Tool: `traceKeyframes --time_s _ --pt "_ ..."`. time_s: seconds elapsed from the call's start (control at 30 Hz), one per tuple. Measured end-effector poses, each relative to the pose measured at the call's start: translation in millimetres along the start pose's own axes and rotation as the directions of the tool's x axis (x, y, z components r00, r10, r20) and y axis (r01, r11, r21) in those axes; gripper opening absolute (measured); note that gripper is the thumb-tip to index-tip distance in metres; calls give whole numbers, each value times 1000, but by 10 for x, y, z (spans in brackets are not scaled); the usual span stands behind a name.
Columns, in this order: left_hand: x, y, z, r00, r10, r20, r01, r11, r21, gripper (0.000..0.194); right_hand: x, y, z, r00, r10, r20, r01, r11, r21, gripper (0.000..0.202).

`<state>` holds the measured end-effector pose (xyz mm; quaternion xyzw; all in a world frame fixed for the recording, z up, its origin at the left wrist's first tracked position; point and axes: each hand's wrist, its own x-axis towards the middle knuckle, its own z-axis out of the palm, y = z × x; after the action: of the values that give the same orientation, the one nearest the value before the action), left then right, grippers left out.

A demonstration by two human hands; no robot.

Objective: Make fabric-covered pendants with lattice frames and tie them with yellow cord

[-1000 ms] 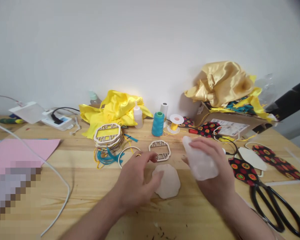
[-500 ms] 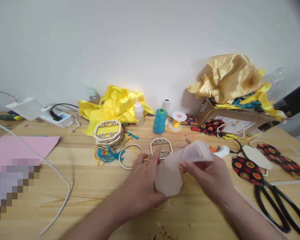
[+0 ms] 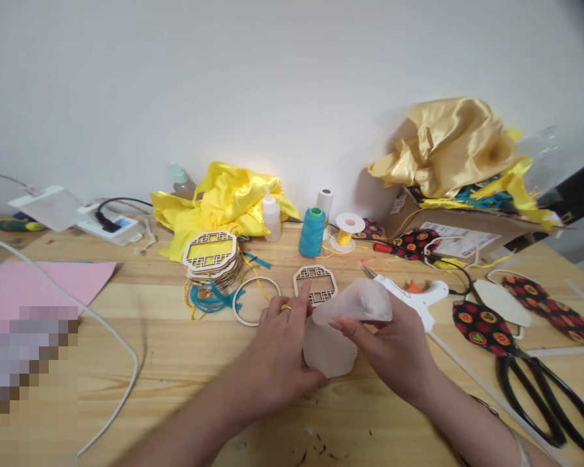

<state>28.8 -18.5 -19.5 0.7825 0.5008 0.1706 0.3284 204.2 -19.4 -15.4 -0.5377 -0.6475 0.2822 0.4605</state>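
My right hand (image 3: 399,353) is closed round a translucent white squeeze bottle (image 3: 357,301). The bottle is tilted, its lower end at the upper edge of a flat beige panel (image 3: 331,353) with a scalloped outline. My left hand (image 3: 285,353), a ring on one finger, grips that panel by its left side, thumb at the lower edge. Where the bottle's tip meets the panel is hidden. Just beyond the fingers lies a wooden lattice frame (image 3: 315,267). A thin wooden ring (image 3: 236,314) is left of them, near a stack of similar lattice frames (image 3: 210,253).
At the right are black-handled scissors (image 3: 530,402), a white glue gun (image 3: 423,299) and patterned fabric pieces (image 3: 481,327). Behind stand a teal thread cone (image 3: 311,235), a yellow cord spool (image 3: 344,237), yellow satin (image 3: 233,194) and a cardboard box (image 3: 418,224). A white cable (image 3: 135,363) crosses the left.
The right hand and bottle have shifted left and slightly down, bringing the bottle closer to the left fingers. More of the glue gun now shows. The left hand keeps its hold on the panel.
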Motion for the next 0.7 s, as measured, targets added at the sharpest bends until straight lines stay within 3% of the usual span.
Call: traceKeyframes --time_s 0.17,0.7 --pt "-2 -4 4 1000 -4 14 4 1000 3 105 12 -18 6 999 -35 -19 33 995 -98 17" --pt "5 0 5 1000 -5 5 5 1000 19 107 65 -1 -96 998 9 -66 -16 994 -104 15"
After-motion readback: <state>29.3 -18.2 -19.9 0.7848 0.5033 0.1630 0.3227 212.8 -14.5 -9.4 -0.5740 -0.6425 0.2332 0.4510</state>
